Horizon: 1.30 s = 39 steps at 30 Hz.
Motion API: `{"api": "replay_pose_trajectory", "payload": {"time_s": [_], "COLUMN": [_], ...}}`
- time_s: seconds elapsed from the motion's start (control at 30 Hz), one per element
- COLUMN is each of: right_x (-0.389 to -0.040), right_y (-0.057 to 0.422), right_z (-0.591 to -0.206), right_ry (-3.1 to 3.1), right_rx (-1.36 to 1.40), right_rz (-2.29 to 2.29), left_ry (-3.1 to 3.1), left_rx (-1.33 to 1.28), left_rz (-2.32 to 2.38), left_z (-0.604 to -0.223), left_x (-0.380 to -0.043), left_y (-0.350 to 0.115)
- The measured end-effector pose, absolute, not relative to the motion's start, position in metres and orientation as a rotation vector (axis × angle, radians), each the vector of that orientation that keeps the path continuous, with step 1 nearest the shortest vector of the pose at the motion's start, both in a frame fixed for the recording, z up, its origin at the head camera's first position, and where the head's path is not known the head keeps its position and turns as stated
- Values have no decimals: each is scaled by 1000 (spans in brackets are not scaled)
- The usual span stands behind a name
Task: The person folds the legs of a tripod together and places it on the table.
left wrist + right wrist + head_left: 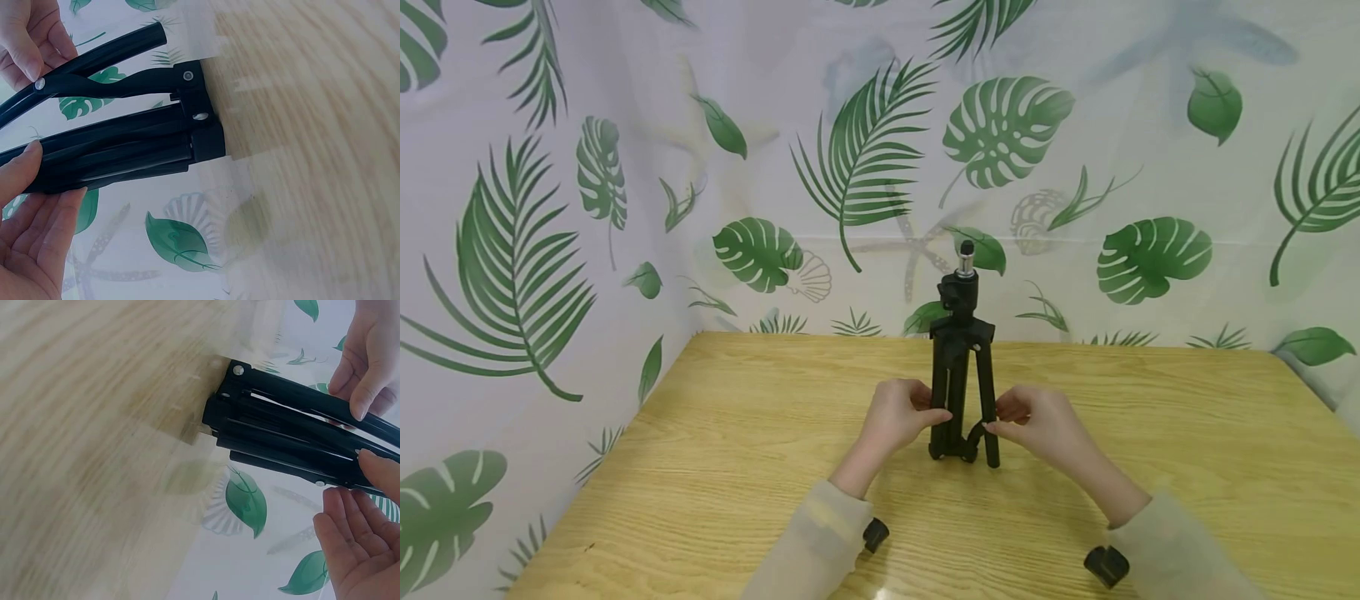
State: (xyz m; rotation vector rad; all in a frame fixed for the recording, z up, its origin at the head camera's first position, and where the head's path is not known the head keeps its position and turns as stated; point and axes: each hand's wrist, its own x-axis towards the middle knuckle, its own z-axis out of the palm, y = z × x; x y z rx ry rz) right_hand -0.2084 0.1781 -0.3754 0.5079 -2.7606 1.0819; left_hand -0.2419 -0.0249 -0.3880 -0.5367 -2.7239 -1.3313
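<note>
A small black tripod [957, 375] stands upright on the wooden table, its silver mounting stud [966, 263] on top. One leg [988, 400] is swung slightly outward on the right, joined by a curved brace [134, 82] to the bottom of the centre post. My left hand [901, 417] grips the left leg between thumb and fingers. On the other side, my right hand [1047, 423] pinches the swung-out leg near its lower end. Both hands also show in the left wrist view, around separate legs. The rear leg is partly hidden.
The wooden table [722, 467] extends around the tripod. Behind it hangs a white cloth [865, 308] printed with green leaves and shells. Near the cream cuffs are two small black pieces, one by the left sleeve [812, 533] and one by the right sleeve [1180, 550].
</note>
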Motion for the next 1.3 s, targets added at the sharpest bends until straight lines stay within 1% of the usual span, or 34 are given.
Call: {"api": "replay_pose_trajectory", "payload": {"time_s": [0.3, 1.3], "right_x": [-209, -216], "right_y": [176, 164], "right_z": [-379, -372], "right_ry": [-2732, -2753], "right_rx": [476, 421], "right_rz": [1075, 1089], "left_ry": [-2715, -2712], "left_rx": [-536, -536], "left_rz": [-1358, -1380], "left_z": [-387, -383], "left_x": [-241, -242], "left_y": [-25, -24]}}
